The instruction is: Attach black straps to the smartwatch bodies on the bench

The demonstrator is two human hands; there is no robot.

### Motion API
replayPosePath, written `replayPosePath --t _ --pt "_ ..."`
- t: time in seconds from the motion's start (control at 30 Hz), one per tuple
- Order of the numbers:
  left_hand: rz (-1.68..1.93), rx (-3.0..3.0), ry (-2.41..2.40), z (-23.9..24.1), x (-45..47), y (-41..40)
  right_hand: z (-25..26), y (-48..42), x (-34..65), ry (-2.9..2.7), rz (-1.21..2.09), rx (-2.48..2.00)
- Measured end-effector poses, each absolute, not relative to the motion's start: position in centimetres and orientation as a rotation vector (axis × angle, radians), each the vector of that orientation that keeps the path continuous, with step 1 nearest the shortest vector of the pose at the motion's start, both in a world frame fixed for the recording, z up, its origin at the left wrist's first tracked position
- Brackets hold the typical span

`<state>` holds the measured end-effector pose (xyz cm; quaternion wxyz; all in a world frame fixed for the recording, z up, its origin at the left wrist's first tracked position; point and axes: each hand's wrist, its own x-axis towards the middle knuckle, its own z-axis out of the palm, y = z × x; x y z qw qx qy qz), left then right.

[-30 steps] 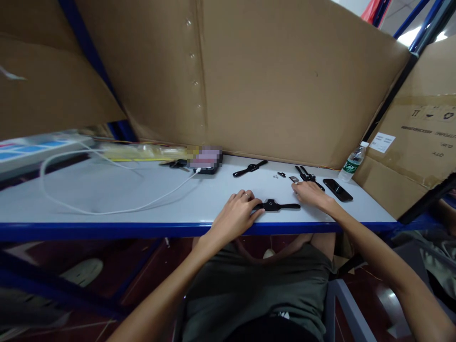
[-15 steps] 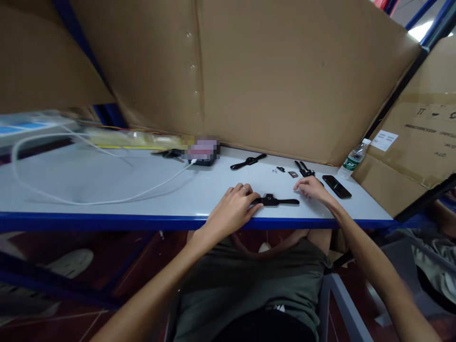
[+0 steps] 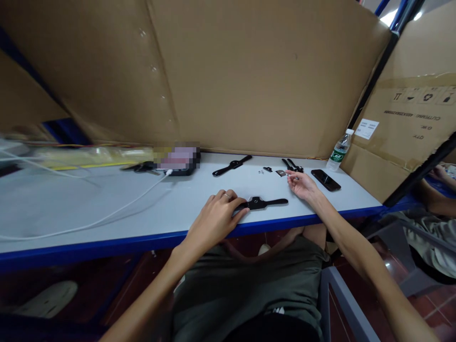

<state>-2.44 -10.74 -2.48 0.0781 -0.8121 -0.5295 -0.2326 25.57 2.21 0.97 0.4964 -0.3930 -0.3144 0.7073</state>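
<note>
My left hand [image 3: 223,207] is closed on the left handle of a black spokeshave [image 3: 261,203], which lies on the table near the front edge. Its middle body and right handle show; the left handle is mostly under my fingers. My right hand [image 3: 302,186] is raised over the table, thumb and fingers pinched on a small, thin, shiny piece too small to name. Just beyond those fingertips lies a flat metal blade [image 3: 280,173]. Left of it are a small black part [image 3: 267,169] and several tiny screws [image 3: 261,172]. A second spokeshave [image 3: 233,165] rests farther back.
Black hand tools [image 3: 292,166] lie behind my right hand. A phone [image 3: 325,180] and a water bottle [image 3: 340,151] stand to the right. At the left, a white cable [image 3: 117,213] runs to a dark device [image 3: 185,166]. Cardboard [image 3: 249,85] walls the back; another person's arm [image 3: 436,187] shows far right.
My right hand has moved away from the front spokeshave toward the flat blade and turned, showing the shiny piece. My left hand keeps its grip. The whole view has shifted right.
</note>
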Motion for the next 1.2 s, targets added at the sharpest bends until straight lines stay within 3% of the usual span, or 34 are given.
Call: replayPosePath --t 0.53,1.2 --pt "-0.783 -2.415 -1.556 -3.1 -2.4 -10.1 1.4 2.8 27.2 -0.668 1.773 -0.655" --pt "-0.697 -2.411 -1.584 -2.6 -2.1 -10.5 1.4 1.6 25.5 -0.822 1.674 -0.923"
